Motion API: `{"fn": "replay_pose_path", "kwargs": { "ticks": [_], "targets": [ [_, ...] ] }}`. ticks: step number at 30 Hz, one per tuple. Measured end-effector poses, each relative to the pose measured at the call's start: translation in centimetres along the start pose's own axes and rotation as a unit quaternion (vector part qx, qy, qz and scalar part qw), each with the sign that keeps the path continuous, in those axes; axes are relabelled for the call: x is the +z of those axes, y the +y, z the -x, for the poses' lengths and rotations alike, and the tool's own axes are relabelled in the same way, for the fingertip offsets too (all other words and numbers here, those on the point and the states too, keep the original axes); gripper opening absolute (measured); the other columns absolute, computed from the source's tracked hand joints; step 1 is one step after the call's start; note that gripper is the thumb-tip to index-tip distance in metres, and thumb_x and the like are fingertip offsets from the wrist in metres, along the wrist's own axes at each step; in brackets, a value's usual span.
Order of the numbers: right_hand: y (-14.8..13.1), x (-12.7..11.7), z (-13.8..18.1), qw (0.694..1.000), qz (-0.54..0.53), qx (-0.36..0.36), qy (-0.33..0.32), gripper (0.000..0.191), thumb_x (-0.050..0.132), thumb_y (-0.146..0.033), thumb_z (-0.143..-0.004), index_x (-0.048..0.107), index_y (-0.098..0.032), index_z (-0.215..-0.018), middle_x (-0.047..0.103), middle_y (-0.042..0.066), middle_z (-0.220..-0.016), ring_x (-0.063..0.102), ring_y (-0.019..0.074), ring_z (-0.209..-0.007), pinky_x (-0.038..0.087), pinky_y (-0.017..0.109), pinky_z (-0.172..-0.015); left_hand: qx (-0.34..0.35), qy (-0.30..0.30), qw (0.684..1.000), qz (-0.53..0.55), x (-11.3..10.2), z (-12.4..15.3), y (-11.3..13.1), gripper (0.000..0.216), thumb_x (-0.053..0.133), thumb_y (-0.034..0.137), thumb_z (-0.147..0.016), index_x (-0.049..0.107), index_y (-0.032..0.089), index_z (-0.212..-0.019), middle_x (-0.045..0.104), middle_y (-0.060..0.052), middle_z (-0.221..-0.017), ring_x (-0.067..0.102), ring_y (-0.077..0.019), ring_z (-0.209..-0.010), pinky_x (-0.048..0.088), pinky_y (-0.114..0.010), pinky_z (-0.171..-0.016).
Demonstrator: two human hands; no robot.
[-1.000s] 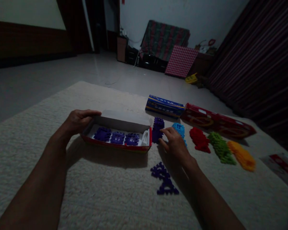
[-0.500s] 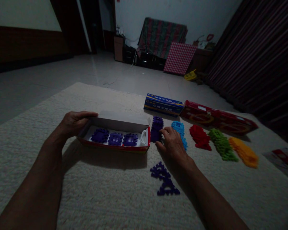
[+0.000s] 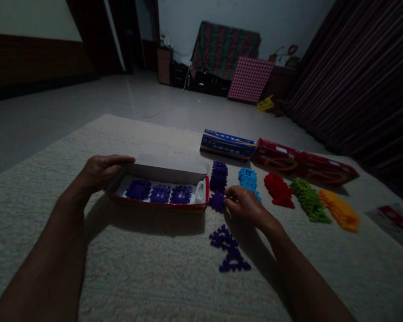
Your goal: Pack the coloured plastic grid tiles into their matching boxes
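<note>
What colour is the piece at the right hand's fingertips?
Dark purple; the piece shows best in the head view.

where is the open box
In the head view, the open box sits left of centre on the mat, the left hand at its left end, the purple stack by its right end.

Bare hands (image 3: 99, 173) — bare forearms (image 3: 55, 252)
</note>
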State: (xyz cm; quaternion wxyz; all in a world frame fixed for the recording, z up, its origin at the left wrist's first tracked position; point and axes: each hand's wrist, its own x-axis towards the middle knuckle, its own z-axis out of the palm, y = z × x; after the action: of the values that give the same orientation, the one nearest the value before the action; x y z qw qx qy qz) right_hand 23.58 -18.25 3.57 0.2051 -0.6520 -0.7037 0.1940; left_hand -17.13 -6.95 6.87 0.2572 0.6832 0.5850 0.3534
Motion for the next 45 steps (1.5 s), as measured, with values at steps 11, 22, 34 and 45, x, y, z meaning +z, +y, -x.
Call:
{"fn": "replay_pose_path", "kwargs": {
  "ticks": [11, 22, 34, 45],
  "targets": [
    [-1.7, 1.6, 1.3, 0.996, 0.077, -0.030, -0.026, 0.012, 0.065, -0.024, -0.084, 0.058, -0.024, -0.094, 0.061, 0.005, -0.100, 0.061, 0.0221, -0.092, 0.049, 0.036, -0.082, 0.004, 0.001, 1.000, 0.005, 0.1, -0.1, -0.4, 0.038, 0.054, 0.028, -0.071, 0.079, 0.015, -0.096, 0.078, -0.010, -0.112, 0.072, -0.0217, -0.103, 0.051, -0.035, -0.101],
    [-3.1, -3.5, 0.3, 0.978, 0.128, -0.118, 0.116, 0.027, 0.068, -0.040, -0.082, 0.065, -0.021, -0.101, 0.071, 0.010, -0.098, 0.068, 0.0274, -0.083, 0.052, 0.039, -0.071, 0.054, 0.022, 0.998, 0.014, 0.5, -0.4, -1.2, 0.040, 0.052, 0.021, -0.068, 0.083, 0.021, -0.093, 0.081, -0.005, -0.099, 0.075, -0.0201, -0.093, 0.058, -0.033, -0.091],
    [-16.4, 2.8, -5.9, 0.969, 0.069, -0.220, -0.090, 0.027, 0.074, -0.029, -0.082, 0.067, -0.019, -0.106, 0.069, 0.010, -0.106, 0.064, 0.0226, -0.094, 0.050, 0.034, -0.082, 0.076, 0.010, 0.997, 0.018, 0.6, -0.5, -1.6, 0.042, 0.050, 0.015, -0.068, 0.082, 0.021, -0.095, 0.081, -0.004, -0.101, 0.075, -0.0193, -0.094, 0.058, -0.031, -0.090],
    [-16.2, 4.1, -7.3, 0.964, 0.117, -0.202, -0.126, 0.025, 0.076, -0.029, -0.082, 0.070, -0.017, -0.103, 0.071, 0.011, -0.104, 0.065, 0.0227, -0.091, 0.050, 0.032, -0.078, 0.089, 0.007, 0.996, 0.004, 0.6, -0.7, -2.1, 0.044, 0.049, 0.010, -0.070, 0.082, 0.021, -0.097, 0.081, -0.004, -0.102, 0.075, -0.0175, -0.096, 0.057, -0.029, -0.092]
  ]
}}
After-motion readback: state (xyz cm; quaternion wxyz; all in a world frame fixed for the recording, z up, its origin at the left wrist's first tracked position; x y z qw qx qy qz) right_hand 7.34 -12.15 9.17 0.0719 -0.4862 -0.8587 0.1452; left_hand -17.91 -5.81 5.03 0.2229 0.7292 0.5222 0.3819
